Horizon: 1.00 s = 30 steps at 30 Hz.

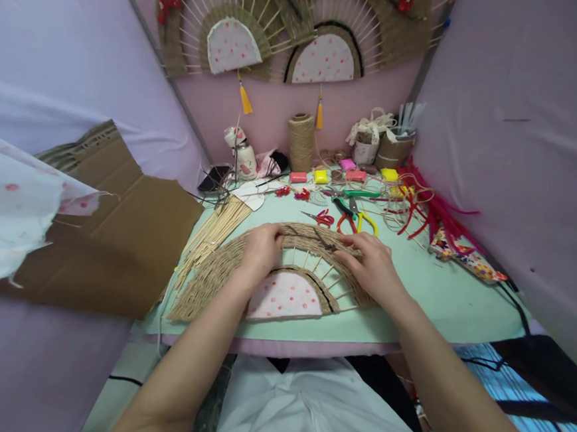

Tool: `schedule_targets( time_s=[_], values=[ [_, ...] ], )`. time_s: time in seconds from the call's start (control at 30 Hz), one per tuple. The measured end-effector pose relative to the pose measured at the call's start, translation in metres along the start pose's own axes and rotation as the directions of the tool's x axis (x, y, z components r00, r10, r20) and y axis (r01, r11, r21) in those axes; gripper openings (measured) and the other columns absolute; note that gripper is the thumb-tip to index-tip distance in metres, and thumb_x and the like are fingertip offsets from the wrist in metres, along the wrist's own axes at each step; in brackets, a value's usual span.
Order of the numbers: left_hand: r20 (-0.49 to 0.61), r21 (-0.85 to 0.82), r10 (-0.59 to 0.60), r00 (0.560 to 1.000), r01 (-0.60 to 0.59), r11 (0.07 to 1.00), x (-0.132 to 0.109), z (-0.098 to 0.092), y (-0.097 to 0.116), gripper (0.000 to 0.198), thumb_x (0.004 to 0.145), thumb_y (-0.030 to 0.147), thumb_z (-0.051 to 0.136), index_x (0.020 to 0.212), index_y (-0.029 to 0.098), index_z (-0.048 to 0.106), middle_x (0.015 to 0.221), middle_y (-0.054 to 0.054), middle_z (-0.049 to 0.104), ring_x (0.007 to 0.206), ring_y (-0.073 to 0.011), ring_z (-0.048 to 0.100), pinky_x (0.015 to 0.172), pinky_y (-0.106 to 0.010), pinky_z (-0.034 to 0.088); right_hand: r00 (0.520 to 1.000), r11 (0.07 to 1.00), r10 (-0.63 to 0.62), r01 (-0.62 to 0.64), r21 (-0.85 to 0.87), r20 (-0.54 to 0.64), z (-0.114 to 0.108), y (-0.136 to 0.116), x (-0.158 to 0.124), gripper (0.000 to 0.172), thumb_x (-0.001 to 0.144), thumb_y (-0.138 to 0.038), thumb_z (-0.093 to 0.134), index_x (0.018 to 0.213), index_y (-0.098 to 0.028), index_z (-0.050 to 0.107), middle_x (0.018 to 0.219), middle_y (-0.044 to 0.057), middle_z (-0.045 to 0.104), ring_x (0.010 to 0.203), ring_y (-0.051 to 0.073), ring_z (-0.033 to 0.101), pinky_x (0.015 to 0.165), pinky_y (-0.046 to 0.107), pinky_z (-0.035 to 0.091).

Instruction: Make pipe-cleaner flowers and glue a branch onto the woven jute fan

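Observation:
A fan-shaped piece wrapped in jute twine (209,285) lies on the table before me, with thin bamboo ribs and a white half-round centre with pink dots (285,296). Across its upper band runs a dark twig-like strip (324,240). My left hand (264,248) is closed at the strip's left end, resting on the band's top edge. At the strip's other end, my right hand (372,259) pinches it between thumb and forefinger. The fingers partly hide both ends.
Scissors with red handles (323,218), pliers (351,221), bamboo sticks (214,232) and several coloured clay packs (321,176) lie behind the fan. A twine spool (301,142) stands at the back. Brown cardboard (135,241) leans at left; red pipe cleaners (435,208) lie right.

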<state>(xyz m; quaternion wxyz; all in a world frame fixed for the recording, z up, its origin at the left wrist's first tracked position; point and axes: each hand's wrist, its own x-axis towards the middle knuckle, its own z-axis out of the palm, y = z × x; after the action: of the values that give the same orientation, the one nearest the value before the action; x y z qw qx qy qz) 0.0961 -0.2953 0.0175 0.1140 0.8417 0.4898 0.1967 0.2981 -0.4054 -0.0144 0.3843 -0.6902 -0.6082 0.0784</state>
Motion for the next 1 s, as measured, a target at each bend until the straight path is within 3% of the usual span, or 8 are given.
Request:
schedule_targets(
  time_s=[0.1,0.23,0.63,1.0],
  values=[
    [-0.024,0.046,-0.064,0.998,0.065,0.997,0.007,-0.012,-0.012,0.022,0.078,0.017,0.049,0.086,0.017,0.070,0.089,-0.008,0.070,0.085,-0.0206,0.061,0.078,-0.031,0.045,0.999,1.000,0.004,-0.004,-0.001,-0.051,-0.006,0.010,-0.013,0.024,0.087,-0.041,0.052,0.094,-0.022,0.064,0.099,0.006,0.066,0.096,0.025,0.056,0.082,0.038,0.033],
    [-0.022,0.091,-0.072,0.997,0.073,0.993,0.012,-0.019,-0.013,0.022,0.079,0.018,0.049,0.086,0.017,0.070,0.089,-0.008,0.070,0.083,-0.0203,0.061,0.077,-0.031,0.045,0.995,1.000,0.008,-0.008,-0.008,-0.098,-0.007,0.016,-0.028,0.022,0.087,-0.039,0.051,0.091,-0.023,0.064,0.094,0.005,0.066,0.092,0.023,0.056,0.082,0.037,0.033],
    [0.064,0.148,0.019,0.998,-0.028,0.989,0.013,-0.002,-0.003,0.022,0.077,0.015,0.048,0.085,0.017,0.069,0.087,-0.008,0.069,0.082,-0.0207,0.061,0.075,-0.030,0.045,0.980,0.999,0.017,-0.025,-0.035,-0.200,-0.012,0.027,-0.048,0.020,0.086,-0.036,0.052,0.088,-0.021,0.065,0.089,0.005,0.066,0.085,0.021,0.057,0.079,0.036,0.035],
    [0.189,0.176,0.144,0.971,-0.178,0.968,0.015,0.021,0.011,0.022,0.081,0.019,0.046,0.086,0.018,0.068,0.090,-0.008,0.068,0.086,-0.0211,0.061,0.078,-0.031,0.046,0.867,0.996,-0.048,0.005,-0.087,-0.496,-0.008,0.029,-0.062,0.010,0.086,-0.024,0.054,0.087,-0.019,0.062,0.084,0.005,0.065,0.084,0.020,0.058,0.084,0.037,0.036]
  ],
)
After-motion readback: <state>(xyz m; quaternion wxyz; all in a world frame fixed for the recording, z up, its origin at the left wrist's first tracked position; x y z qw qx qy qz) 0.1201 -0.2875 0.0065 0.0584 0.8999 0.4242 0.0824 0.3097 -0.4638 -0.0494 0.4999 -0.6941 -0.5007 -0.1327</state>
